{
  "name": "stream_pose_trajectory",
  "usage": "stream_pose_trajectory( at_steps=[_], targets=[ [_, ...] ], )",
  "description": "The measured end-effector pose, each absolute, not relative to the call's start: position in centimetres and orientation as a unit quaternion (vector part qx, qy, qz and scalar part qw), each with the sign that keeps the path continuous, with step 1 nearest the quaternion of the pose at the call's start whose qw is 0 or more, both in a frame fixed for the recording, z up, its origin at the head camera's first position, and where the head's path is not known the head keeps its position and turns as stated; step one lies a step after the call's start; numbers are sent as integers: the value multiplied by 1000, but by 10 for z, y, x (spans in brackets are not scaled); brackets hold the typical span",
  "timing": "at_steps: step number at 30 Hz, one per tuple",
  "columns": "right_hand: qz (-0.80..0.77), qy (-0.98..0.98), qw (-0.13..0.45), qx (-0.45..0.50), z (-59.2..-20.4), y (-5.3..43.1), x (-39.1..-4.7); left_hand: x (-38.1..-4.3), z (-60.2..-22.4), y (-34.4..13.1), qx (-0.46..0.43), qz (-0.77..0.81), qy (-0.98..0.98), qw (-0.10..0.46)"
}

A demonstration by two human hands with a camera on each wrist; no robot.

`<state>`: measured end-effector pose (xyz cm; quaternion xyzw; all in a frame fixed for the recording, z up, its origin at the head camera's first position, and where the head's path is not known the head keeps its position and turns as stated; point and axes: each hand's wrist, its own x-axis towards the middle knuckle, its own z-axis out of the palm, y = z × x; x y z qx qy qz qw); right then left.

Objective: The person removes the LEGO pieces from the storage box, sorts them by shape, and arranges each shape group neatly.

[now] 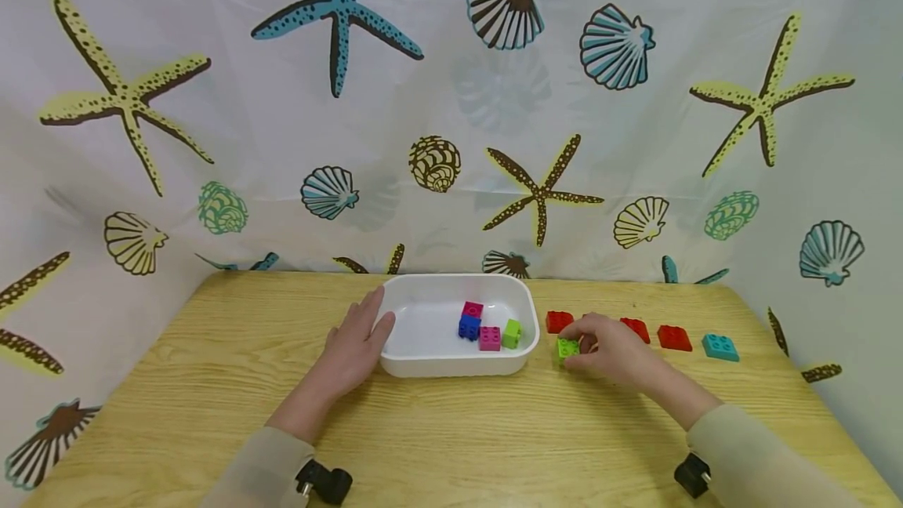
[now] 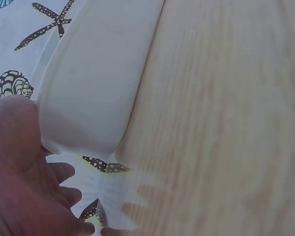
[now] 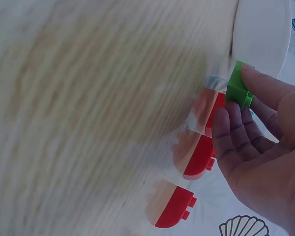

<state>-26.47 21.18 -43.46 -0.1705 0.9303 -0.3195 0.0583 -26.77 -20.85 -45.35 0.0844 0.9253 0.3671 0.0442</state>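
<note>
My right hand point(image 1: 612, 350) pinches a lime green toy building brick point(image 1: 567, 349) between thumb and fingers, just right of a white plastic tub point(image 1: 451, 367). In the right wrist view the green brick point(image 3: 237, 86) shows its studs turned toward the palm side. My left hand point(image 1: 356, 339) rests at the tub's left end, fingers extended and the thumb at the rim. From the left wrist view, the tub's side wall point(image 2: 96, 78) stands beside the thumb of that hand point(image 2: 19, 167). Inside the tub lie a blue brick point(image 1: 469, 327), a green brick point(image 1: 512, 334) and two magenta bricks point(image 1: 490, 339).
Several red bricks point(image 1: 674, 338) stand in a row along the back right of the wooden table point(image 1: 451, 437), one partly behind my right hand. A turquoise brick point(image 1: 720, 346) ends the row. A curtain point(image 1: 437, 85) printed with starfish and shells hangs behind the table.
</note>
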Motion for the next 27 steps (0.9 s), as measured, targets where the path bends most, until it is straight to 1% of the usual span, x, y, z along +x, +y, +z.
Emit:
stream_pose_trajectory(
  at_steps=[21,25,27],
  targets=[
    [-315,929,74,-181,-446,209,-266,-268,-453,-208,83,370,924,40],
    [-310,931,76,-177,-441,209,-267,-267,-452,-207,80,371,924,43],
    [-306,933,64,-176,-433,209,-267,-267,-451,-207,79,371,924,45]
  ],
)
